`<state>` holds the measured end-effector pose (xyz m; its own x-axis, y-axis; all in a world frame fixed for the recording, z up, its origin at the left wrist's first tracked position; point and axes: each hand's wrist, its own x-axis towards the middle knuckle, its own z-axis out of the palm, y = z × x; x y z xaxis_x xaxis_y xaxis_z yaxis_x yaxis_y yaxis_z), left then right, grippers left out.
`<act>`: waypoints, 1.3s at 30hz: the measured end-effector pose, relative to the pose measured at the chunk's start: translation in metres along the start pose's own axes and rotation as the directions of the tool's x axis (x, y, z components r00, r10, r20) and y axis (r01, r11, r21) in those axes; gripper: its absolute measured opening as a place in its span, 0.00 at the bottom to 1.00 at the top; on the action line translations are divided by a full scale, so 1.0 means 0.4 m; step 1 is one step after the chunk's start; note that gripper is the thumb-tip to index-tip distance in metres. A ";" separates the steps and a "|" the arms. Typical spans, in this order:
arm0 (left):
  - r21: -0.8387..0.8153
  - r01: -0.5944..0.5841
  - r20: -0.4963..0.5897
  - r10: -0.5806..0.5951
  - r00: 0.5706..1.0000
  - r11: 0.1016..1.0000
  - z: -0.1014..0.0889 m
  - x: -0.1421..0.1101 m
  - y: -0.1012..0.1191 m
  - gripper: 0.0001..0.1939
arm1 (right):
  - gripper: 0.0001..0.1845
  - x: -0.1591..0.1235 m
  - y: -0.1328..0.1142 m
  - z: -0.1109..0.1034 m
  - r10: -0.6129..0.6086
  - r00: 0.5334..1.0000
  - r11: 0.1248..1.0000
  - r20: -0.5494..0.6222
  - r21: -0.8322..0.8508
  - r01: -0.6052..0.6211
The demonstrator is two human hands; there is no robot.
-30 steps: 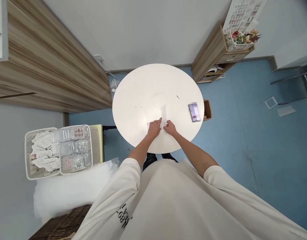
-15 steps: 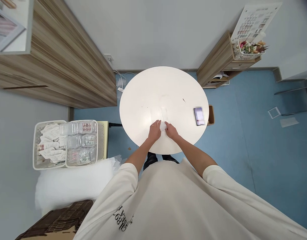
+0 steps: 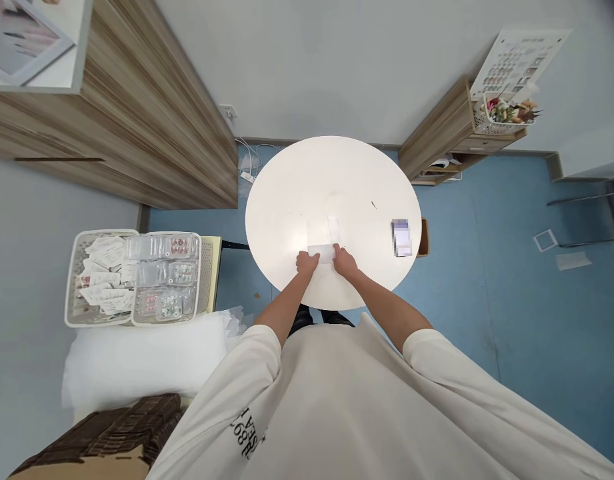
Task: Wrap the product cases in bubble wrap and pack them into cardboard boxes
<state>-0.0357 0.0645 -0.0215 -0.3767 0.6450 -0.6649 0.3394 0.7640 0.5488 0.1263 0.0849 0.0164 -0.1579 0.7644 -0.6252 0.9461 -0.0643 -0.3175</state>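
On the round white table lies a thin white sheet, its material hard to tell against the tabletop. A strip stands out along its right side, and its near edge shows as a greyer folded flap. My left hand has its fingers curled at the left end of that flap, thumb on top. At the right end, my right hand pinches the flap between thumb and fingers. A phone-like object, blurred, lies toward the table's right edge.
To the left, white baskets hold paper packets and clear plastic boxes, with a white translucent bundle below them. A wooden cabinet stands back left; a smaller cabinet with a flower basket stands back right.
Both hands have shifted from pressing near the sheet's right strip to gripping the ends of its near edge. That edge now shows as a folded flap. The whole view has shifted slightly.
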 end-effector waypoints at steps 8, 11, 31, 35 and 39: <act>0.023 -0.032 0.046 0.031 0.998 0.999 0.001 0.012 0.004 0.21 | 0.24 0.007 0.000 0.010 -0.072 0.995 0.989 -0.071 -0.131 0.063; 0.096 -0.046 0.085 0.038 0.996 0.994 -0.003 0.002 0.023 0.18 | 0.24 0.008 -0.001 0.008 -0.077 0.995 0.985 -0.062 -0.157 0.066; 0.048 -0.381 0.267 0.355 0.896 0.923 0.077 -0.069 0.070 0.20 | 0.32 -0.040 0.058 0.038 -0.185 0.953 0.982 -0.239 -0.005 0.190; 0.128 -0.435 0.302 0.382 0.873 0.892 0.073 -0.077 0.063 0.25 | 0.29 -0.050 0.075 0.044 -0.259 0.943 0.966 -0.210 -0.066 0.250; 0.258 -0.549 0.288 0.479 0.829 0.795 0.050 -0.090 0.052 0.27 | 0.30 -0.048 0.099 0.048 -0.324 0.927 0.946 -0.189 -0.060 0.318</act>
<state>0.0023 0.0566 0.0036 0.0989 0.8954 -0.4342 0.6990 0.2481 0.6708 0.1614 0.0554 0.0023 -0.3993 0.8506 -0.3422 0.8619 0.2210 -0.4564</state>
